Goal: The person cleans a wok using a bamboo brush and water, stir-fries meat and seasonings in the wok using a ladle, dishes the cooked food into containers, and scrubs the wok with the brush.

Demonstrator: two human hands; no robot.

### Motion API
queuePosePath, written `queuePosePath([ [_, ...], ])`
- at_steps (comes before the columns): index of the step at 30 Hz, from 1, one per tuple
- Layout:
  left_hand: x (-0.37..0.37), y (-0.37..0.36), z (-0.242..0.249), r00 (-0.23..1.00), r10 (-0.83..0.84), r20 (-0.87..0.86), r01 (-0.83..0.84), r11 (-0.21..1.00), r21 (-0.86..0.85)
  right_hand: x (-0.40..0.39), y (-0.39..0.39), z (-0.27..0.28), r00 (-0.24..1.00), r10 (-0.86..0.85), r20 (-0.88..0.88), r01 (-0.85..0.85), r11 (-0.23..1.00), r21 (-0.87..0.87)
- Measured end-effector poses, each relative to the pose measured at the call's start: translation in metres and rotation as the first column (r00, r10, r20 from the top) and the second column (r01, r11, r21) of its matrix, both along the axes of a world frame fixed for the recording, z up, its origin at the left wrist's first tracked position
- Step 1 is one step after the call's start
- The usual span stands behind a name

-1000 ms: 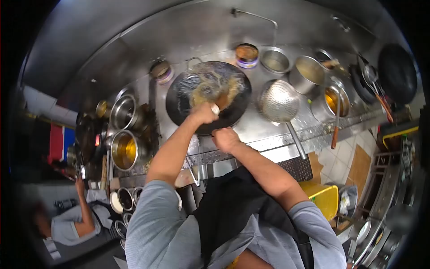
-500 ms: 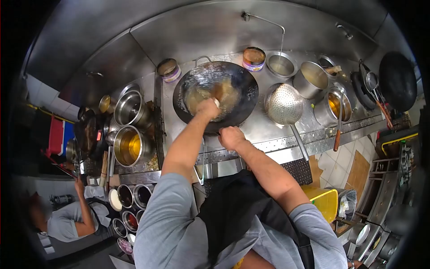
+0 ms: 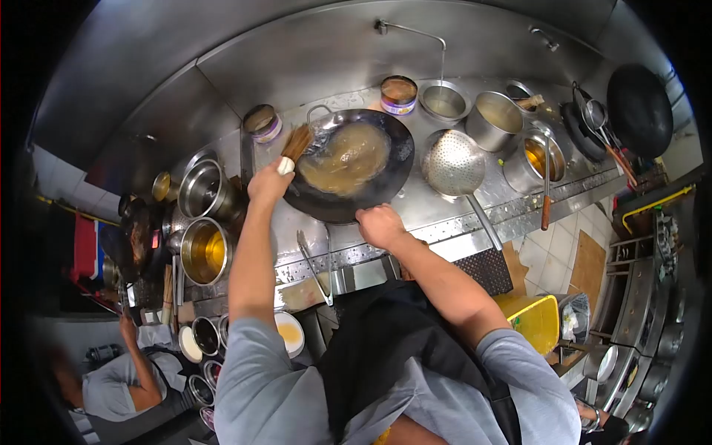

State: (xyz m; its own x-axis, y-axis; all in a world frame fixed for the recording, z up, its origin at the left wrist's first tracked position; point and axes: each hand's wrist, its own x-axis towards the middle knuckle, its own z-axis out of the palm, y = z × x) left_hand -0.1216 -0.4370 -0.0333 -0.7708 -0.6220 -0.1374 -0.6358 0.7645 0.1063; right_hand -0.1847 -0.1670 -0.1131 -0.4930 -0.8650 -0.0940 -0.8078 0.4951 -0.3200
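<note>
A bundled brush (image 3: 298, 142) with a white grip end is in my left hand (image 3: 268, 182), its bristles up over the left rim of a large wok (image 3: 397, 167). Murky brownish water (image 3: 347, 159) swirls in the wok. My right hand (image 3: 381, 226) is closed at the wok's near edge; the part it grips is hidden under the fingers. Metal tongs (image 3: 317, 273) lie below the wok, between my forearms.
A perforated ladle (image 3: 453, 165) and a steel pot (image 3: 493, 122) stand to the right. Oil pots (image 3: 206, 252) are at the left. Another person (image 3: 122, 378) is at the lower left. A yellow bin (image 3: 535, 319) stands below the counter's right part.
My left hand has lifted the brush out of the water and moved left to the wok's rim. My right hand stays at the near edge. The whole view has shifted slightly.
</note>
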Motion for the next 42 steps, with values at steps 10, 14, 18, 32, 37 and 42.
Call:
queuePosePath([
  [10,0.152,0.080,-0.044,0.514,0.379,-0.770,-0.111,0.919,0.378,0.044,0.067,0.079,0.999,-0.032,0.005,0.030,0.860,-0.510],
  [14,0.186,0.100,-0.106,0.479,0.478,-0.736,-0.130,0.868,0.479,0.046,0.060,0.084,0.981,-0.163,0.105,0.193,0.769,-0.609],
  [18,0.206,0.106,-0.193,0.613,0.564,-0.553,-0.302,0.815,0.495,0.047,0.054,0.094,0.964,-0.211,0.165,0.267,0.730,-0.630],
  [32,0.177,0.100,-0.158,0.764,0.146,-0.628,-0.030,0.981,0.192,0.041,0.032,0.094,0.941,-0.227,0.253,0.339,0.594,-0.729],
  [37,0.137,0.119,-0.088,0.497,0.054,-0.866,0.111,0.986,0.125,0.036,0.026,0.037,0.997,-0.055,-0.046,0.011,0.753,-0.657],
  [42,0.102,0.154,-0.057,0.436,0.026,-0.899,0.239,0.960,0.144,0.028,-0.013,-0.010,0.998,0.021,-0.056,-0.048,0.837,-0.545],
])
